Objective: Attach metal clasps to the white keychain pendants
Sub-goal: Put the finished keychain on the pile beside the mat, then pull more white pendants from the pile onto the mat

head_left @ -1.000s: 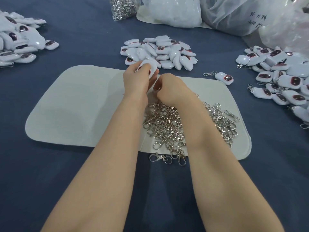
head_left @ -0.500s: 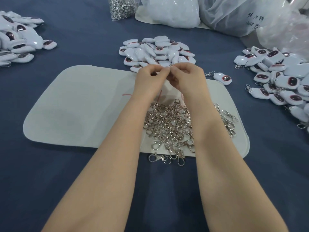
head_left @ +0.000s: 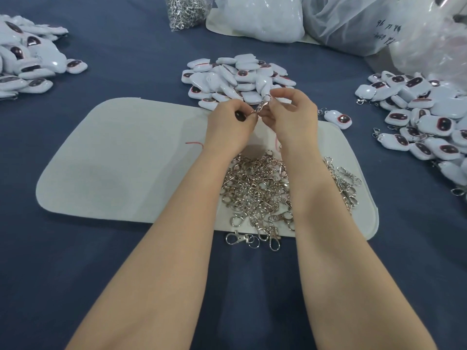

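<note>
Hands meet above the mat's (head_left: 113, 160) far edge: left hand (head_left: 228, 125) curls round a pendant (head_left: 240, 116), mostly hidden, while right hand (head_left: 290, 114) pinches a clasp (head_left: 262, 103) against it. Hooked on or not? Hard to tell. Forearms cover part of the clasp heap (head_left: 255, 188) on the mat's near right. Just beyond the mat, a pendant pile (head_left: 237, 77); right of it, clasped pendants (head_left: 424, 117); left of it, more pendants (head_left: 25, 61). Well beyond the mat, a clear bag (head_left: 185, 8) holds clasps, beside plastic sacks (head_left: 262, 16).

White felt mat (head_left: 113, 160) on dark blue cloth (head_left: 121, 279), clear plastic bags (head_left: 353, 24) behind
</note>
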The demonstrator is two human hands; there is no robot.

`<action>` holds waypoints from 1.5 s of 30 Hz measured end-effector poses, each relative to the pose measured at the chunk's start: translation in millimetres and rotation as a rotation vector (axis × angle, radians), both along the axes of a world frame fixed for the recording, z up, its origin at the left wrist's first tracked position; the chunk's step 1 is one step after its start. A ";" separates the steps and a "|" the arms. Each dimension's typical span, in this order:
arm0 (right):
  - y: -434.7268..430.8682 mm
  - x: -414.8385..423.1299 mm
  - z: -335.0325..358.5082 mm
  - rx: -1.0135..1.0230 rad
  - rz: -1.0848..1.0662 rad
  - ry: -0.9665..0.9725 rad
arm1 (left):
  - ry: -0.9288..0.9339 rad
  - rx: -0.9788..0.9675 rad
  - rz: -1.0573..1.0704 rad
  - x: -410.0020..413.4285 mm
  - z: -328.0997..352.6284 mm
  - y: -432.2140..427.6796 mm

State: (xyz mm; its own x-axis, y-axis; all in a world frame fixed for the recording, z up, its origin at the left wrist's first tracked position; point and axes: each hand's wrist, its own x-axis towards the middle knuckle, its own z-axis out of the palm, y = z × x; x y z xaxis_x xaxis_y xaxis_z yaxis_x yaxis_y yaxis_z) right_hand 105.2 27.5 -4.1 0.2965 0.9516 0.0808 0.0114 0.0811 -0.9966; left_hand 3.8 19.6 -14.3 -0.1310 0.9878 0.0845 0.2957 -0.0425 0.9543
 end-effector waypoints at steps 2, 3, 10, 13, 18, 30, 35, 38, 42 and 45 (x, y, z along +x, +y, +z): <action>0.6 0.3 -0.3 -0.022 0.001 -0.033 | 0.003 0.008 0.014 -0.4 -0.1 0.4; 0.8 0.6 -0.7 -0.043 -0.002 -0.066 | 0.005 0.010 0.023 -0.7 0.1 0.4; 1.0 -0.4 -1.5 -0.099 0.030 -0.346 | 0.151 0.103 0.094 -2.0 -2.8 1.9; 0.0 -1.2 2.1 -0.072 0.155 -0.471 | 0.258 0.147 0.054 0.5 -4.1 1.8; -0.2 7.1 2.9 -0.164 0.164 -0.550 | 0.329 0.143 0.055 1.3 -5.2 1.9; 34.9 -10.4 16.0 -0.118 -0.102 -0.655 | 0.589 -0.085 0.106 8.4 15.4 15.1; 89.2 -15.1 32.4 -0.056 -0.134 -0.644 | 0.483 0.050 0.324 9.3 39.8 63.4; 126.5 -18.9 30.5 -0.088 -0.067 -0.732 | 0.540 -0.088 0.306 -3.4 38.2 105.4; 169.7 -26.5 21.6 -0.167 0.010 -0.870 | 0.637 -0.298 0.275 -17.0 22.8 149.7; 194.9 -30.3 18.6 -0.225 0.019 -0.916 | 0.699 -0.351 0.271 -21.9 17.2 170.8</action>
